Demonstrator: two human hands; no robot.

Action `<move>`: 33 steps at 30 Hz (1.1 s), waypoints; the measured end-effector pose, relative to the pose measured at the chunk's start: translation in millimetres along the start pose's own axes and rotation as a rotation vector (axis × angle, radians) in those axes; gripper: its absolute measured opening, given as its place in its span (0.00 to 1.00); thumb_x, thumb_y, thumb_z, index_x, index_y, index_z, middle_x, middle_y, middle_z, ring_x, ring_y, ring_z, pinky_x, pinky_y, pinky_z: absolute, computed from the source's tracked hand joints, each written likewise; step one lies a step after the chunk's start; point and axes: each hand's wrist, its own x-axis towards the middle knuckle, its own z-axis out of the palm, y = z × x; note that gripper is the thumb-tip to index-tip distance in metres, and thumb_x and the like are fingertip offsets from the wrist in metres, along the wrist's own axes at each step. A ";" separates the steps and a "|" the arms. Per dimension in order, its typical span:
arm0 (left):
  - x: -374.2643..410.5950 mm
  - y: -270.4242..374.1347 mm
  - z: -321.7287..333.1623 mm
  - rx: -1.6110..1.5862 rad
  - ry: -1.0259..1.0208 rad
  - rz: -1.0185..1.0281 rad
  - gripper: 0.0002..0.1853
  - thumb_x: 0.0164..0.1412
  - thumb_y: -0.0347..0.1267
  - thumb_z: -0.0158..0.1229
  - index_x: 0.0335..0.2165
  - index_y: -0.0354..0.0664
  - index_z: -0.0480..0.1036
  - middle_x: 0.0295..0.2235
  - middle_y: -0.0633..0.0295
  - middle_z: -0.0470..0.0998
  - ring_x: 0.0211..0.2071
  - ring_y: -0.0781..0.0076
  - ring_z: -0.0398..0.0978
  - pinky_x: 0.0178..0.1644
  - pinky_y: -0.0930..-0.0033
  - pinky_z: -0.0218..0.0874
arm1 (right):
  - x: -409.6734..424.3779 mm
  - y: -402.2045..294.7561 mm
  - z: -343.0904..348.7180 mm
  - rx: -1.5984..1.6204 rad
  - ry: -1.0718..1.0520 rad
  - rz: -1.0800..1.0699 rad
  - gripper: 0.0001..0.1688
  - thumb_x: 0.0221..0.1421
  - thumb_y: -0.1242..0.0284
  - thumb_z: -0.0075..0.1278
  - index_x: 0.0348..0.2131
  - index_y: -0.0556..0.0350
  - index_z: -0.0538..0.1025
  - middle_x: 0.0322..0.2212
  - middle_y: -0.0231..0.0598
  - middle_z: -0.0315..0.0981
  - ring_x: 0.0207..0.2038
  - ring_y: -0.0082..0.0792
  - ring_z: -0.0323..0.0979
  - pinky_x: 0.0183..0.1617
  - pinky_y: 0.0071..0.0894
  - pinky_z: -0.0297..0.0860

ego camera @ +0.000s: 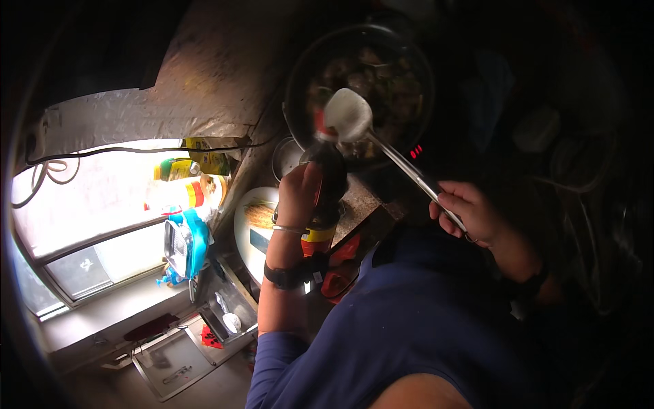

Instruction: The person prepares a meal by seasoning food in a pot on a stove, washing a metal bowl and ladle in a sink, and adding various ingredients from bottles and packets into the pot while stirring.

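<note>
My right hand (467, 209) grips the long handle of a metal wok spatula (350, 115). Its pale blade hangs over a dark wok (426, 122) holding chunks of food (373, 76), dim and hard to make out. In my left hand (300, 194) is a dark bottle (332, 171), tilted so its red and white mouth end (323, 125) meets or overlaps the blade's edge. Whether anything flows from it cannot be seen. Below that hand stands a container with a yellow and red label (318, 240), partly hidden by my wrist.
A round white board or plate (245, 240) bears brownish strips. Beyond it lies a metal sink (240, 301) with a white bowl (232, 323). Bottles (176, 168) and a blue basket (196, 243) line the windowsill. A small metal bowl (287, 158) sits beside the wok; red digits glow nearby.
</note>
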 end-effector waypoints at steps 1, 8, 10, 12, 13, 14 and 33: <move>0.6 -1.2 0.7 0.006 -0.004 -0.016 0.21 0.62 0.41 0.48 0.23 0.34 0.71 0.15 0.61 0.69 0.18 0.76 0.63 0.24 0.70 0.57 | -0.9 -0.9 0.2 0.009 0.001 0.001 0.12 0.62 0.72 0.36 0.39 0.62 0.68 0.25 0.35 0.70 0.16 0.15 0.63 0.16 0.12 0.59; -1.2 -1.1 3.5 -0.053 -0.028 -0.058 0.16 0.63 0.37 0.49 0.25 0.37 0.72 0.18 0.71 0.69 0.18 0.85 0.62 0.22 0.80 0.53 | -3.4 -3.6 2.1 0.033 0.006 0.015 0.11 0.62 0.71 0.38 0.34 0.61 0.69 0.25 0.34 0.70 0.17 0.15 0.64 0.16 0.12 0.59; -2.2 0.7 6.1 -0.083 -0.013 -0.037 0.16 0.63 0.38 0.49 0.25 0.37 0.72 0.18 0.71 0.69 0.18 0.85 0.62 0.22 0.80 0.53 | -3.1 -1.2 0.1 0.032 0.002 0.011 0.11 0.62 0.71 0.38 0.34 0.61 0.69 0.25 0.34 0.70 0.17 0.15 0.65 0.16 0.12 0.59; -3.8 4.4 5.3 -0.055 -0.027 -0.018 0.16 0.63 0.37 0.49 0.25 0.37 0.72 0.18 0.71 0.69 0.18 0.85 0.62 0.22 0.80 0.53 | -3.2 -0.6 -0.9 0.032 0.001 0.010 0.11 0.62 0.71 0.38 0.35 0.61 0.69 0.25 0.34 0.70 0.17 0.15 0.65 0.16 0.12 0.60; -4.5 5.2 5.0 -0.042 -0.033 -0.009 0.16 0.63 0.37 0.49 0.25 0.37 0.72 0.18 0.71 0.69 0.18 0.85 0.62 0.22 0.80 0.53 | -3.3 -1.1 -1.0 0.032 0.001 0.011 0.11 0.62 0.71 0.37 0.35 0.61 0.69 0.25 0.34 0.70 0.17 0.15 0.65 0.16 0.12 0.60; -5.0 4.8 5.1 -0.038 -0.031 -0.015 0.16 0.63 0.37 0.49 0.25 0.37 0.72 0.17 0.71 0.69 0.18 0.85 0.62 0.22 0.80 0.53 | -3.4 -1.5 -1.0 0.033 0.002 0.013 0.11 0.62 0.72 0.37 0.36 0.61 0.69 0.25 0.34 0.70 0.17 0.15 0.65 0.16 0.12 0.60; -44.2 37.9 -14.4 -0.449 0.198 -0.018 0.17 0.64 0.39 0.48 0.29 0.35 0.73 0.17 0.73 0.68 0.18 0.88 0.61 0.20 0.83 0.49 | 26.1 15.6 -19.1 -0.970 0.499 -0.831 0.28 0.57 0.76 0.45 0.56 0.61 0.60 0.34 0.43 0.69 0.31 0.36 0.70 0.33 0.29 0.69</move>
